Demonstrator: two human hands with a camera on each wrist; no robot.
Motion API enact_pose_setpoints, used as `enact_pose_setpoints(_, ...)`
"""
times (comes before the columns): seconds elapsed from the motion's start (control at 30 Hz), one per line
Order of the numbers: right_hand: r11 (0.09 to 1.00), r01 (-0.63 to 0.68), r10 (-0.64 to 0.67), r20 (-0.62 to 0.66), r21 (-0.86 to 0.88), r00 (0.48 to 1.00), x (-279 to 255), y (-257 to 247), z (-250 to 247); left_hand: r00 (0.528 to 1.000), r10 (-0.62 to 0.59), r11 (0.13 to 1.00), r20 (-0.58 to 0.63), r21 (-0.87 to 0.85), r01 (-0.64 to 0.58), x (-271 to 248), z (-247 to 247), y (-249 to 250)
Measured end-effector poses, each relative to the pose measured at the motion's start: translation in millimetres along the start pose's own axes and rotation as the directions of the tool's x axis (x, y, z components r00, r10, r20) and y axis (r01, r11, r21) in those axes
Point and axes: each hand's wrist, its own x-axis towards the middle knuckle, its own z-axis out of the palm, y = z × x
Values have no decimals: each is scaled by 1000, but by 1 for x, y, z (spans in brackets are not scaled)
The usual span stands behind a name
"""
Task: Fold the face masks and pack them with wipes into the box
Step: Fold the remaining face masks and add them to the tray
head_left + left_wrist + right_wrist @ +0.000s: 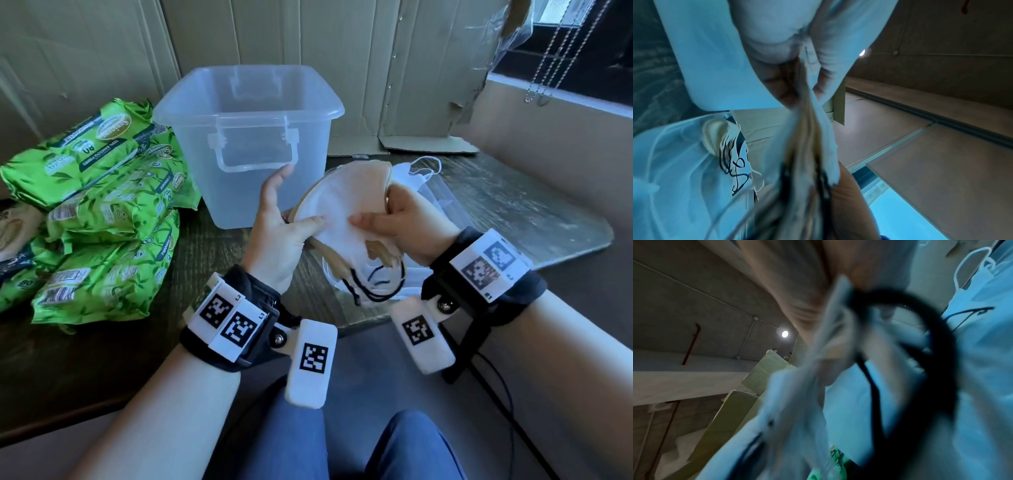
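A stack of folded beige and white face masks [346, 205] is held up between both hands, just in front of the clear plastic box [250, 116]. My left hand [301, 222] pinches the stack's left edge, thumb on the near face. My right hand [376, 212] grips the right side, thumb in front and fingers curled behind. Black ear loops [373, 287] dangle below. In the left wrist view the mask stack [807, 146] shows edge-on. A blurred black loop [920, 321] fills the right wrist view. The box looks empty. Green wipes packs [102, 205] are piled to its left.
More white masks [421, 174] lie on clear plastic on the dark table [513, 205] behind my right hand. Cardboard sheets [342, 51] stand behind the box. A window sill [565, 113] with bead chains is at the right. My knees are below the table edge.
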Motion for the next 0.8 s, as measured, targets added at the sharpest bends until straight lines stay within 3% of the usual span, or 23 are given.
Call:
enact_pose_setpoints(0.07,995,-47,50,28,-86,998,3,-3,-6,991,7,998,132,67,-16,0,-3,3)
enact_pose_setpoints(0.13,984,-86,94,45,-155,995,6,-3,-13,961,-56,990,271,139,19,-1,-3,4)
enact_pose_setpoints(0.2,970,-114,132,70,-214,989,8,-3,-17,934,-149,968,325,239,72,-4,-2,5)
enact_pose_setpoints(0.33,873,-143,196,68,-466,978,23,-5,-27,953,-182,923,243,377,81,-2,-4,2)
enact_pose_setpoints(0.53,771,-182,127,-133,-610,983,83,-30,-68,979,-90,940,181,342,23,1,-13,6)
enact_pose_setpoints(0.63,588,-211,145,-155,-781,977,112,-22,-70,986,-66,945,151,326,13,2,-17,6)
enact_pose_setpoints(0.7,414,-175,220,-89,-893,972,131,-7,-67,990,-61,950,124,310,20,2,-20,5)
enact_pose_setpoints(0.8,236,-89,333,-5,-968,943,154,15,-57,993,-62,957,97,290,31,0,-26,4)
